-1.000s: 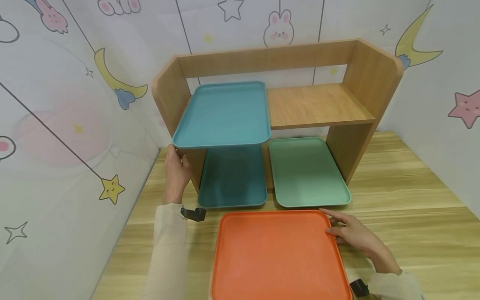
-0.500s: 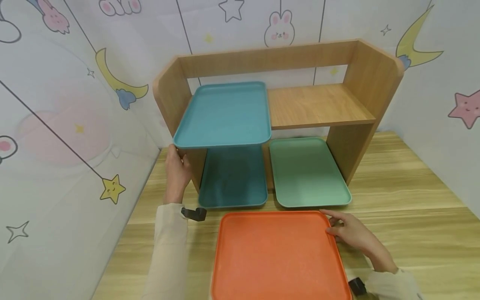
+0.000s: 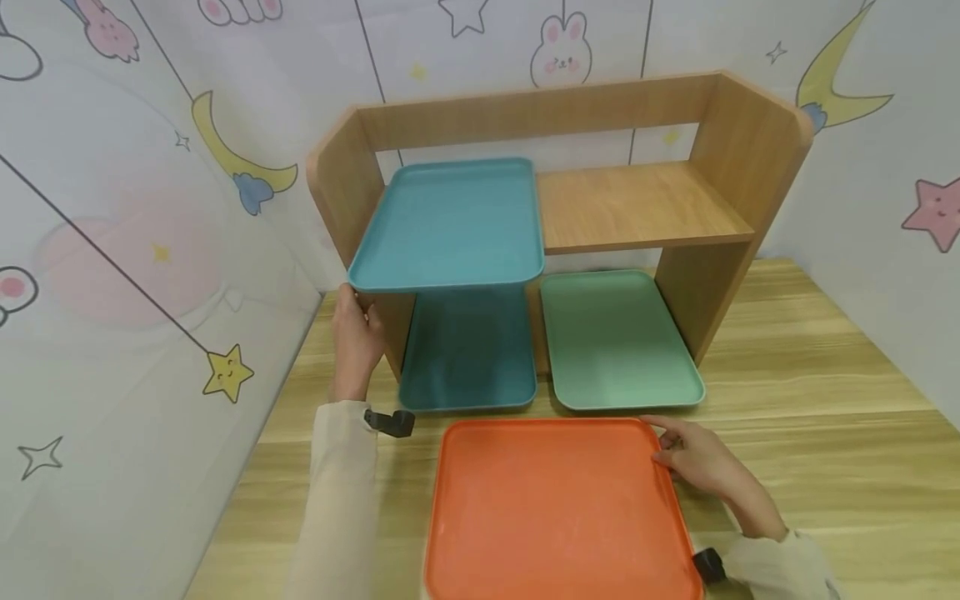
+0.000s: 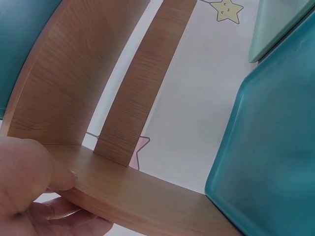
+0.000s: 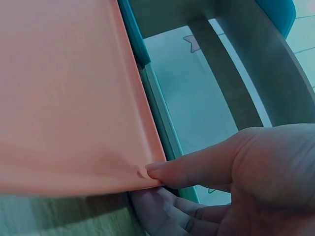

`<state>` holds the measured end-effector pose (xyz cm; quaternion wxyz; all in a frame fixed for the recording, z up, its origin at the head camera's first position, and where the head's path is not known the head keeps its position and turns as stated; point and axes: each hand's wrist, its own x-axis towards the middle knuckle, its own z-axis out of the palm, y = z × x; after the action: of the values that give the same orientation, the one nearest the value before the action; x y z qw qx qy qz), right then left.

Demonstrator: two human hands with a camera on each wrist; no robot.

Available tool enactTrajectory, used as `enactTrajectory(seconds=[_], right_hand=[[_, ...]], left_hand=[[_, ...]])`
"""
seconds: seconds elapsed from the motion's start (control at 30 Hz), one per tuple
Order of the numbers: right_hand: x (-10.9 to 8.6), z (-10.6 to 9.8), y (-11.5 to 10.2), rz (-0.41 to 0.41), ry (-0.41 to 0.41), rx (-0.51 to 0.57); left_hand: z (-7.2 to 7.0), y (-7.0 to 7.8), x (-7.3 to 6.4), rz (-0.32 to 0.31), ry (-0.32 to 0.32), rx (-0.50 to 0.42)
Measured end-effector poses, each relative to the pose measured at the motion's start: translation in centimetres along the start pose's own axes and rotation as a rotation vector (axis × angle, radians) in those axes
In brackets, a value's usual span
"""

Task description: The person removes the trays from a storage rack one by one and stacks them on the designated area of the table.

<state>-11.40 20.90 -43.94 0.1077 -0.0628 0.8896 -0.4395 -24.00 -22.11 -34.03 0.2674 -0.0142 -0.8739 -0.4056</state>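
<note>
My left hand [image 3: 357, 337] grips the left side panel of a wooden desk shelf [image 3: 645, 204], just below a blue tray. In the left wrist view, the thumb lies over the panel's edge [image 4: 123, 196] with the fingers curled behind it. My right hand [image 3: 703, 460] pinches the far right corner of an orange tray [image 3: 555, 508] in front of the shelf. The right wrist view has the thumb on that tray's rim [image 5: 156, 162] and the other fingers beneath, partly hidden by the tray.
The blue tray [image 3: 453, 225] lies on the shelf's upper left, jutting past its front edge. Below, a darker teal tray [image 3: 472, 350] and a green tray [image 3: 618, 342] fill the two lower compartments. A wood-grain table [image 3: 810, 367] and patterned walls [image 3: 150, 250] surround them.
</note>
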Motion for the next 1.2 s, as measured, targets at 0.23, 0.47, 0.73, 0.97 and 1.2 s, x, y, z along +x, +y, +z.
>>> enactTrajectory(seconds=[0.23,0.47,0.73,0.97,1.2], right_hand=[[0.0,-0.2,-0.2,-0.019,0.01,-0.037],[0.0,-0.4,-0.1,-0.035,0.001,-0.032],[-0.1,-0.5,-0.2,-0.015,0.002,-0.043],[-0.7,-1.2,-1.0,-0.016,0.048,-0.148],[-1.0,-2.0,-2.2,-0.019,0.149,-0.033]], left_hand=[[0.1,0.3,0.3,0.005,-0.007,0.01],[0.1,0.4,0.3,-0.008,-0.022,0.014],[0.2,0.4,0.2,-0.013,-0.025,0.009],[0.2,0.4,0.2,-0.025,-0.024,0.008],[0.3,0.2,0.2,-0.033,-0.02,0.012]])
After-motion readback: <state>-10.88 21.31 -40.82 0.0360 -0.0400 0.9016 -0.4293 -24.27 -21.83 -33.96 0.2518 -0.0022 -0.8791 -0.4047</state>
